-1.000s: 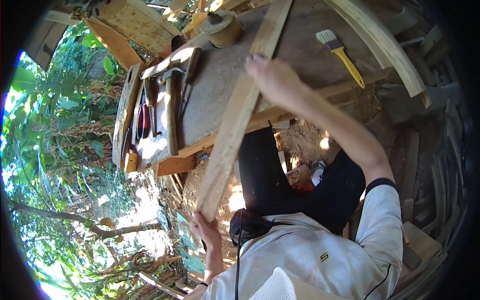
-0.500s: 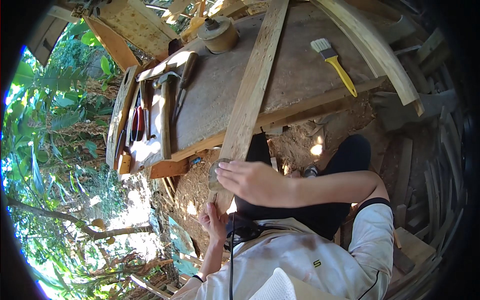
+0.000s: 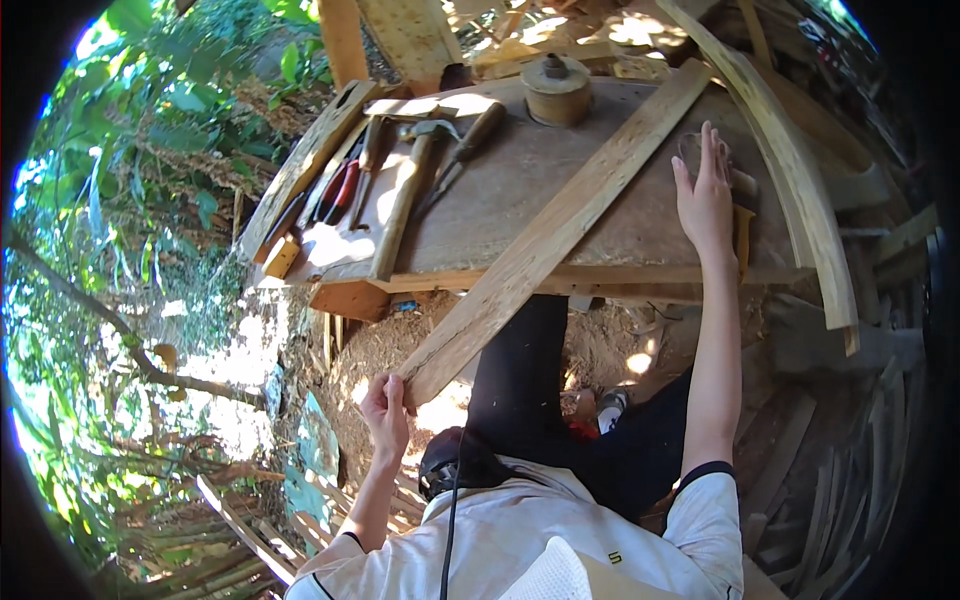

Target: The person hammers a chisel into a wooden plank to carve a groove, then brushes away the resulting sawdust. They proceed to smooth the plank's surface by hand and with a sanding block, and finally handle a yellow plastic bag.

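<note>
A long wooden plank (image 3: 560,235) slants across the workbench (image 3: 620,262), its near end sticking out past the front edge. My left hand (image 3: 386,415) pinches that near end between thumb and fingers. On the right side of the bench, my right hand (image 3: 708,205) is stretched out with its fingers extended. A thin, roundish brown piece (image 3: 689,150) shows beside those fingers; I cannot tell whether they touch it. The yellow-handled paintbrush (image 3: 743,235) lies just right of this hand, partly hidden by it.
A hammer (image 3: 408,200), a wood-handled tool (image 3: 470,145) and red-handled pliers (image 3: 345,190) lie at the bench's left. A round wooden block with a bolt (image 3: 557,92) stands at the back. One long curved wood strip (image 3: 800,190) overhangs the right edge.
My right hand has left the plank's near end and reached away to the right, beside the paintbrush. The plank now slants more to the right, its end still in my left hand.
</note>
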`<state>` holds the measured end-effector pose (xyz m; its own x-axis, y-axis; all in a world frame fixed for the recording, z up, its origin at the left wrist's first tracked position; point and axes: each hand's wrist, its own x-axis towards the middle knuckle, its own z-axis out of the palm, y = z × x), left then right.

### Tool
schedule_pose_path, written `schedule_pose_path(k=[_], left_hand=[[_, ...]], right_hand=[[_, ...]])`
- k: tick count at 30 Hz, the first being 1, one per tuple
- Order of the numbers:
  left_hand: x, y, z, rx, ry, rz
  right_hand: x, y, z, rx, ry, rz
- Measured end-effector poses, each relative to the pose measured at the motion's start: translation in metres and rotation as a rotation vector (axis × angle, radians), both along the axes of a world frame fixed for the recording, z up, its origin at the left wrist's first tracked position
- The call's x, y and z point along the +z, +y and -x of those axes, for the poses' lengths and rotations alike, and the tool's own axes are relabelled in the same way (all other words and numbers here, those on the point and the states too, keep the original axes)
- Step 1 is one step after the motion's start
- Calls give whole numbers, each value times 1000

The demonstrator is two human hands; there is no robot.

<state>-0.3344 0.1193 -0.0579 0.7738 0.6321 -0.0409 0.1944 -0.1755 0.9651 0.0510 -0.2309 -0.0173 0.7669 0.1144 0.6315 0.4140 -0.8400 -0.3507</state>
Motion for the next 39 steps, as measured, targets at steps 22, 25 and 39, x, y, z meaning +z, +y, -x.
schedule_pose_path(k=[22, 25, 39], left_hand=[[54, 226, -167, 351, 462, -1146], [56, 221, -189, 203, 237, -902], [81, 89, -264, -267, 466, -1181]], right_hand=[[1, 2, 14, -17, 126, 162], [0, 2, 14, 4, 137, 143], [-2, 4, 14, 2, 110, 115]])
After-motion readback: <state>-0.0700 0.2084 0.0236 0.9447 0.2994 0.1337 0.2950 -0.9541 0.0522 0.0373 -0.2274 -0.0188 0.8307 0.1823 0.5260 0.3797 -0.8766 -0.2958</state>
